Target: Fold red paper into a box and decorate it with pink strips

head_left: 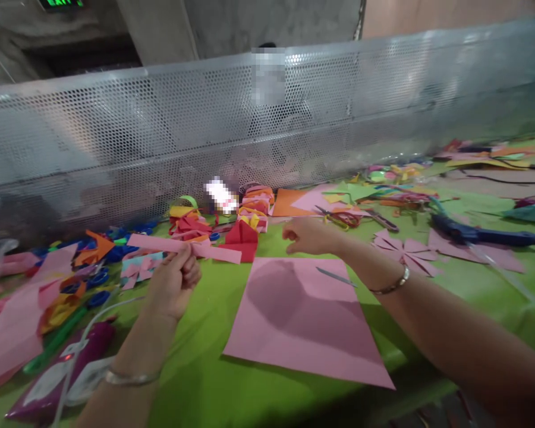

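My left hand (175, 279) pinches a pink paper strip (218, 252) by its middle, raised above the left side of the table. Over the far edge of a square pink paper sheet (312, 333) hovers my right hand (312, 235), its fingers loosely bent and apart, with nothing visible in them. A thin grey pointed piece (336, 276) lies on that sheet; I cannot tell what it is. Behind the right hand rest scissors (343, 220). To the right of the right forearm is a pink paper flower (403, 252).
A blue glue gun (490, 233) lies at the right. A purple power strip (66, 368) with a white cable sits front left, beside pink paper (15, 333). Paper scraps and blue rings crowd the left. A perforated metal screen (173, 125) borders the green table (196, 380); a person sits behind it.
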Action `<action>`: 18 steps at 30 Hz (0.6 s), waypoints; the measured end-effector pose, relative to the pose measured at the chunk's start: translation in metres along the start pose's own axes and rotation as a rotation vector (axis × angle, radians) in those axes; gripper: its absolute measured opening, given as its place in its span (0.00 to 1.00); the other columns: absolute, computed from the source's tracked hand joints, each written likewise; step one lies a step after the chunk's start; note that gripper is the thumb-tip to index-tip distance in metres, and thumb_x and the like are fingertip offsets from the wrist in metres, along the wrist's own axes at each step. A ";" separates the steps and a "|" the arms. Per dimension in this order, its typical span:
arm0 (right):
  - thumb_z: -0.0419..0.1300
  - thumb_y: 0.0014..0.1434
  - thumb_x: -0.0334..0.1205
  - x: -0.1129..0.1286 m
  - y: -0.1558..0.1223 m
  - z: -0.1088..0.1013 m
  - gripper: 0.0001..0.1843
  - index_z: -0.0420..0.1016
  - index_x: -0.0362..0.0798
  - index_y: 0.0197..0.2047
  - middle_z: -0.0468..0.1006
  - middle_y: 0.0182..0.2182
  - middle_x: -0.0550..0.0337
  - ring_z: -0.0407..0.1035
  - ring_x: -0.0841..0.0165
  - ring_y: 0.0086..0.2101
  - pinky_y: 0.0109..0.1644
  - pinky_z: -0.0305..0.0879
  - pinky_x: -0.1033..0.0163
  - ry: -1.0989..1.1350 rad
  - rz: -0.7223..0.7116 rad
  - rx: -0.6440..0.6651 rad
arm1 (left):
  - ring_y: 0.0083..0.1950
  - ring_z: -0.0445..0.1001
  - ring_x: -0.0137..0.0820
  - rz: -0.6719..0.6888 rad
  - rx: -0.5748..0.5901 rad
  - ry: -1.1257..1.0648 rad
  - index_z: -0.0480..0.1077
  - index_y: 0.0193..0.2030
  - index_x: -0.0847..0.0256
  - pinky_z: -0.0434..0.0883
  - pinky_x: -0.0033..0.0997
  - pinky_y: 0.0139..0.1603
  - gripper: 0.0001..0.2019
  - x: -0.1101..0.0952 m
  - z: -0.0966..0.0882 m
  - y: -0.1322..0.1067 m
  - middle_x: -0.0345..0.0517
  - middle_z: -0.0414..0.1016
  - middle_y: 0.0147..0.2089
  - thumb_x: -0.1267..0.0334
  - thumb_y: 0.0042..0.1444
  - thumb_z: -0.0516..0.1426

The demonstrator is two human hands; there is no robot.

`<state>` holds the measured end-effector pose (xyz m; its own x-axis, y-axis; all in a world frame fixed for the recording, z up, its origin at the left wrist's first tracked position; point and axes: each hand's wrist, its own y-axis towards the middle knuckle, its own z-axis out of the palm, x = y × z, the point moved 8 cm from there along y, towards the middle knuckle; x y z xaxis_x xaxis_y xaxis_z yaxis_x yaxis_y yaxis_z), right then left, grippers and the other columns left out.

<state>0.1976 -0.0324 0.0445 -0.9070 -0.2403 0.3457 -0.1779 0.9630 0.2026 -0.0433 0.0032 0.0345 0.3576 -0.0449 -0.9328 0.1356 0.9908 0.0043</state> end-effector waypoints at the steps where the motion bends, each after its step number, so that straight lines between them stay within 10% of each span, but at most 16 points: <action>1: 0.67 0.41 0.38 -0.004 0.000 0.008 0.12 0.73 0.42 0.30 0.72 0.25 0.59 0.64 0.69 0.27 0.26 0.53 0.68 -0.016 0.015 0.057 | 0.13 0.51 0.17 -0.004 0.000 0.003 0.59 0.20 0.63 0.50 0.16 0.13 0.14 0.000 0.000 0.000 0.31 0.54 0.13 0.70 0.56 0.53; 9: 0.67 0.39 0.38 -0.021 -0.003 0.040 0.08 0.73 0.45 0.21 0.71 0.19 0.63 0.64 0.71 0.22 0.23 0.53 0.68 -0.168 0.106 0.293 | 0.14 0.51 0.17 -0.036 -0.003 -0.004 0.57 0.19 0.62 0.50 0.16 0.13 0.14 0.005 -0.001 0.000 0.30 0.53 0.13 0.70 0.55 0.54; 14: 0.61 0.45 0.27 -0.051 0.000 -0.001 0.13 0.76 0.41 0.38 0.75 0.37 0.45 0.69 0.56 0.40 0.37 0.63 0.59 -0.314 0.312 0.010 | 0.14 0.51 0.16 -0.077 0.047 0.044 0.57 0.21 0.62 0.48 0.16 0.14 0.14 0.012 0.002 -0.002 0.29 0.54 0.13 0.66 0.51 0.59; 18: 0.57 0.54 0.30 -0.017 0.000 -0.009 0.23 0.67 0.48 0.55 0.69 0.49 0.48 0.65 0.60 0.48 0.47 0.63 0.59 -0.252 0.169 -0.166 | 0.14 0.51 0.16 -0.165 0.110 0.071 0.56 0.21 0.61 0.47 0.16 0.14 0.17 0.029 0.010 -0.007 0.28 0.54 0.14 0.61 0.45 0.63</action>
<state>0.2169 -0.0289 0.0473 -0.9878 -0.0216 0.1545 0.0285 0.9486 0.3151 -0.0250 -0.0068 0.0111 0.2569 -0.1925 -0.9471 0.2888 0.9505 -0.1149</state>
